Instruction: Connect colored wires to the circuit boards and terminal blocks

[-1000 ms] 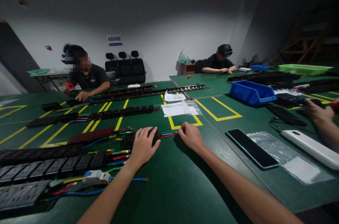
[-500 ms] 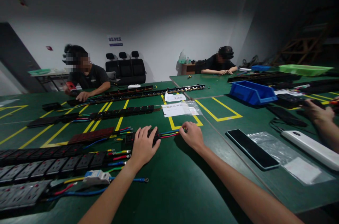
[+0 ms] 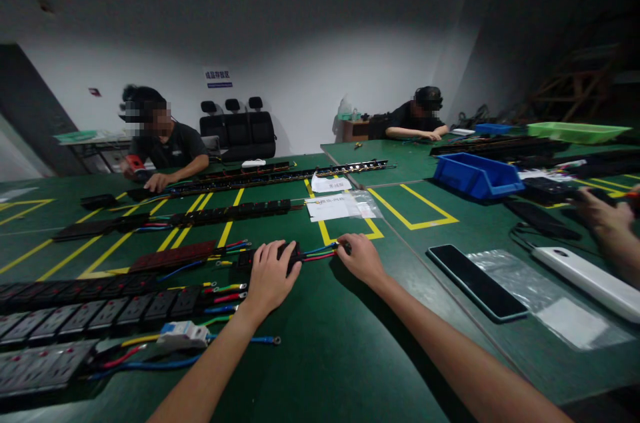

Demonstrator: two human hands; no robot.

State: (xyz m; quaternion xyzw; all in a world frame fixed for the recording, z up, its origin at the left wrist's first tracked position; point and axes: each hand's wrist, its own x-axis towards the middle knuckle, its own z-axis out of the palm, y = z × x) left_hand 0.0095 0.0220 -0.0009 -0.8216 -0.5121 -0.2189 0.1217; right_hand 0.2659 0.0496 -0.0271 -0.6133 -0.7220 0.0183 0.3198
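— What is held, and how many of each?

— One black socket block [image 3: 291,253] is covered by the left hand [image 3: 270,276]. Its grip is curled loosely over the block's top, and the block is pressed onto the table [image 3: 325,356]. Three coloured wires [image 3: 320,252], blue, green and red, are led out of the block's right end. Their far ends are pinched in the right hand [image 3: 363,257], whose grip is closed at the fingertips.

— What is counted around the block?

— Left of the block, several long socket strips [image 3: 100,316] are laid in rows. One white breaker [image 3: 183,335] is set nearer than the block, also to its left. Behind the block, one bagged paper sheet [image 3: 340,206] is laid. Right of it, one dark phone [image 3: 475,279] and one clear bag [image 3: 550,303] are seen, and farther back one blue bin [image 3: 477,174]. Two seated people are seen far behind the block.

— What stands in the way?

— Most of the block is hidden by the left hand. The wire tips are hidden by the right fingers.
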